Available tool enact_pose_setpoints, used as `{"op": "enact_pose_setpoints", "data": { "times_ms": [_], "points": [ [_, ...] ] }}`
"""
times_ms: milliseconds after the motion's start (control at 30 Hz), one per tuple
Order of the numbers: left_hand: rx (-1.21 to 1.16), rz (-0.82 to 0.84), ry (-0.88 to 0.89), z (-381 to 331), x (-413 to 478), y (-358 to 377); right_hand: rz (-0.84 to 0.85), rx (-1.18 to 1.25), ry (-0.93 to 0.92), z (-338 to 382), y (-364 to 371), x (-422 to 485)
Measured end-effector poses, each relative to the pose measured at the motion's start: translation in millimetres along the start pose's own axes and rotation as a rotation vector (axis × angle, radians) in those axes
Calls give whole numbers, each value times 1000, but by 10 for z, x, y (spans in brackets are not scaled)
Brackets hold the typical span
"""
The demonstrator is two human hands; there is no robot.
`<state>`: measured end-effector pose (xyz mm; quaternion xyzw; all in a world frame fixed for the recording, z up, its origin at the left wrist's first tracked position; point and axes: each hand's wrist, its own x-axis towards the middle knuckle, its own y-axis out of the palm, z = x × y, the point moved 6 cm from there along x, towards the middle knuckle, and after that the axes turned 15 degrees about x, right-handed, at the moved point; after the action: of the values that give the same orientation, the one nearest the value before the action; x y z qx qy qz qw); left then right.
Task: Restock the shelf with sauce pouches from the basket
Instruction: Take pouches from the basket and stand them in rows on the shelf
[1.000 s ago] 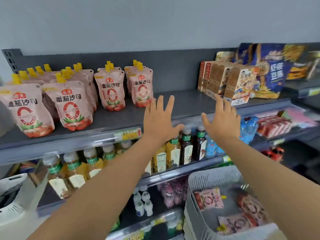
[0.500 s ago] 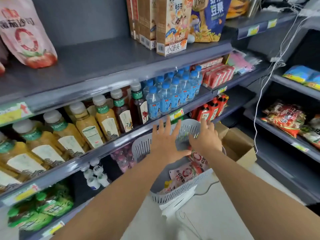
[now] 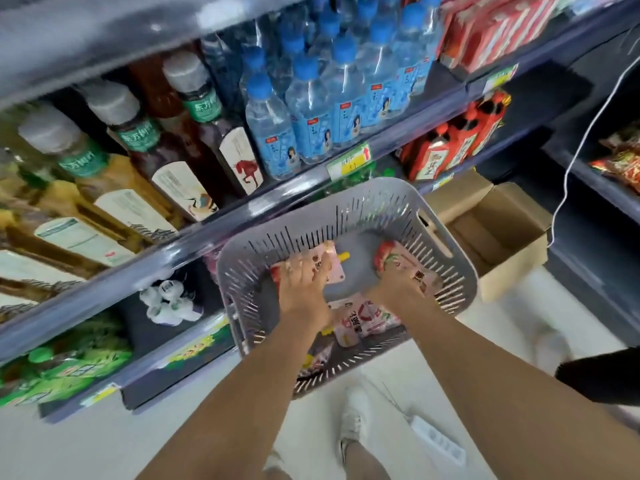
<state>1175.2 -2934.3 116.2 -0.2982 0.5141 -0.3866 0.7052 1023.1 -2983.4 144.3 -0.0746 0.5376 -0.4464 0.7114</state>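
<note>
A grey slotted basket [image 3: 388, 197] stands on the floor in front of the shelving. Both my hands are inside it. My left hand [image 3: 304, 285] lies on a pink sauce pouch with a yellow spout [image 3: 330, 263], fingers curled over it. My right hand [image 3: 398, 284] closes on another pink and red sauce pouch [image 3: 391, 258] at the basket's right side. A third pouch [image 3: 360, 320] lies between my wrists, and one more [image 3: 317, 360] shows under my left forearm. The upper shelf that held the pouches is out of view.
Tea bottles [image 3: 166, 157] and water bottles [image 3: 311, 109] fill the shelf above the basket. An open cardboard box [image 3: 498, 237] sits to the basket's right. A white cable [image 3: 568, 188] hangs by the right-hand shelving. My feet [image 3: 351, 420] and a white power strip [image 3: 438, 441] are on the floor.
My view has dropped from the top shelf down to the basket. Both hands came down from shelf height into the basket and now rest on pouches.
</note>
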Motion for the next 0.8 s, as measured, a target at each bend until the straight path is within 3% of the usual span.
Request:
{"op": "enact_pose_setpoints", "data": {
  "times_ms": [133, 300, 567, 800],
  "points": [
    [12, 104, -6, -78, 161, 193, 103, -118, -12, 29, 114, 76],
    [-44, 90, 12, -138, 364, 331, 204, -149, 18, -75, 386, 313],
    [-8, 43, 54, -102, 558, 494, 89, -75, 193, -214, 468, 516],
    [-22, 22, 39, -91, 611, 552, 73, -157, 250, -193, 547, 602]
  ]
}}
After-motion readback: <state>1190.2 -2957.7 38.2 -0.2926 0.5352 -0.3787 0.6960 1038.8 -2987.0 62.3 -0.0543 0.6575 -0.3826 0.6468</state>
